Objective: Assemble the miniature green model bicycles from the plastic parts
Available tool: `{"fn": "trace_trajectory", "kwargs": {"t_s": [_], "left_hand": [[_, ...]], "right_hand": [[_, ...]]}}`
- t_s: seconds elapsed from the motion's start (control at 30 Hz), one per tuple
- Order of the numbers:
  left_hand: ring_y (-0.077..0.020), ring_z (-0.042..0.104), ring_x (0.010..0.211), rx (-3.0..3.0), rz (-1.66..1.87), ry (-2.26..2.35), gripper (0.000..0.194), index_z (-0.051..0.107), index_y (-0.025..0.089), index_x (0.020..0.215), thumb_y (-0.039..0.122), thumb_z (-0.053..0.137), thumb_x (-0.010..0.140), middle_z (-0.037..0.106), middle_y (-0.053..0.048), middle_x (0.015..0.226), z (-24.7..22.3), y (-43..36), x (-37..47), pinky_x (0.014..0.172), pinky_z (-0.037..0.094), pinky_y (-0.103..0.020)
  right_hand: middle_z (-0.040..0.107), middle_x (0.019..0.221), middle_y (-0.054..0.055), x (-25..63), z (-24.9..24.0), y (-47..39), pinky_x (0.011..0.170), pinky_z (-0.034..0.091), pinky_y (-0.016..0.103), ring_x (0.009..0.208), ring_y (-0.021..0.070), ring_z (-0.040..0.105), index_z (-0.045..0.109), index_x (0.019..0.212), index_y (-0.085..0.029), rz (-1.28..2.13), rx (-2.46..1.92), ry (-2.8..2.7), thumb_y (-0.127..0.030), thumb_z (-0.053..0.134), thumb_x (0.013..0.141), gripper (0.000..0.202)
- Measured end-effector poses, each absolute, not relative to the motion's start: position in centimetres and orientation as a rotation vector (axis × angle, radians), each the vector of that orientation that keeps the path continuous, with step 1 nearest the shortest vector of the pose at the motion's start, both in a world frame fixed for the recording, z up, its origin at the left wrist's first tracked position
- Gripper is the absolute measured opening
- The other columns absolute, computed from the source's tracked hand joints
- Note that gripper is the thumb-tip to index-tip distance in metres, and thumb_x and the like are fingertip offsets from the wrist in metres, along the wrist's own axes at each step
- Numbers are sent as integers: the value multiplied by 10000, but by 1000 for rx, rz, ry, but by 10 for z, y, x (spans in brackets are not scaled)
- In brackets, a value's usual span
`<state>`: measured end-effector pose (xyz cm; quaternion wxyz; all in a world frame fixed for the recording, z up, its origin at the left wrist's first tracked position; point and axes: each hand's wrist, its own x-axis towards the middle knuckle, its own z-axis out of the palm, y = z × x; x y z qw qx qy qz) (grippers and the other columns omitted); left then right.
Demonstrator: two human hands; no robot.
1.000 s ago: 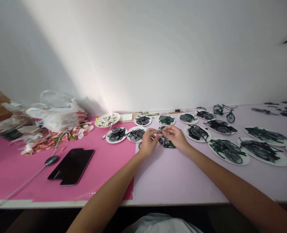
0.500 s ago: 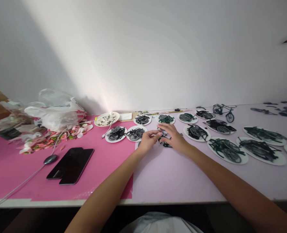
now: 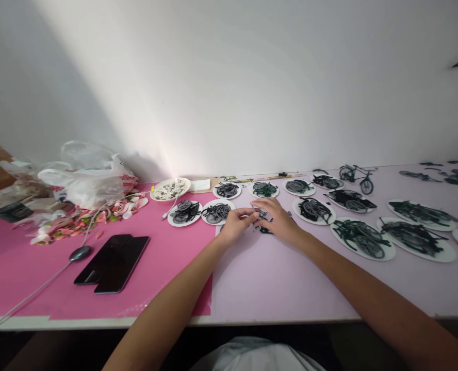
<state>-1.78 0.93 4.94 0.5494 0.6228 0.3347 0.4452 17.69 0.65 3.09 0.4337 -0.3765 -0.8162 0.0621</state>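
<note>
My left hand (image 3: 237, 225) and my right hand (image 3: 276, 219) meet over the pale part of the table. Fingers of both hands are closed around something small and dark that they mostly hide. Dark bicycle parts (image 3: 265, 226) lie just below and between the hands. Beyond the fingers is a white plate of green-black parts (image 3: 265, 189). To the left of my left hand sits a plate with small grey wheels (image 3: 216, 212); right of my right hand is another plate of black parts (image 3: 314, 210). An assembled toy bicycle (image 3: 357, 176) stands upright farther back.
Two dark phones (image 3: 115, 263) and a round grey device on a cable (image 3: 81, 253) lie on the pink left side. Behind them are petals (image 3: 93, 219), a plastic bag (image 3: 90, 183) and a bowl of pale pieces (image 3: 170, 190). More plates of parts (image 3: 416, 238) spread rightward.
My fingers have shifted very slightly around the small thing between them. The plates and the other objects stay where they were.
</note>
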Motion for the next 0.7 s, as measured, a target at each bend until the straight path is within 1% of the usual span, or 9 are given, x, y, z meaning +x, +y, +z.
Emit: {"fn": "trace_trajectory", "kwargs": {"t_s": [0.2,0.33,0.5,0.7], "left_hand": [[-83,445,549,1428,1004,766,668,762,97,889,674,905,584,567,15,590,49,12,-19,557,347,-232],[-60,393,524,1404,988,732,671,748,103,876,664,926,555,558,27,594,49,13,-20,533,306,-224],[-41,302,489,1377,967,672,666,723,108,864,677,917,578,513,47,574,46,16,-21,498,212,-221],[-50,291,486,1394,928,603,669,696,121,832,744,852,641,473,52,558,44,18,-22,507,200,-230]], "right_hand": [[668,1274,85,177,32,7,1080,487,564,1258,338,557,644,1360,-340,134,-921,-2019,-243,771,855,529],[683,1240,89,177,33,6,1060,494,563,1225,342,571,657,1351,-330,112,-914,-2015,-248,783,849,524],[698,1206,88,175,36,2,1026,513,545,1179,342,591,653,1369,-338,109,-928,-2004,-286,794,853,538],[702,1197,94,173,37,1,1028,512,543,1168,343,600,664,1354,-324,93,-912,-1996,-322,804,857,516]]}}
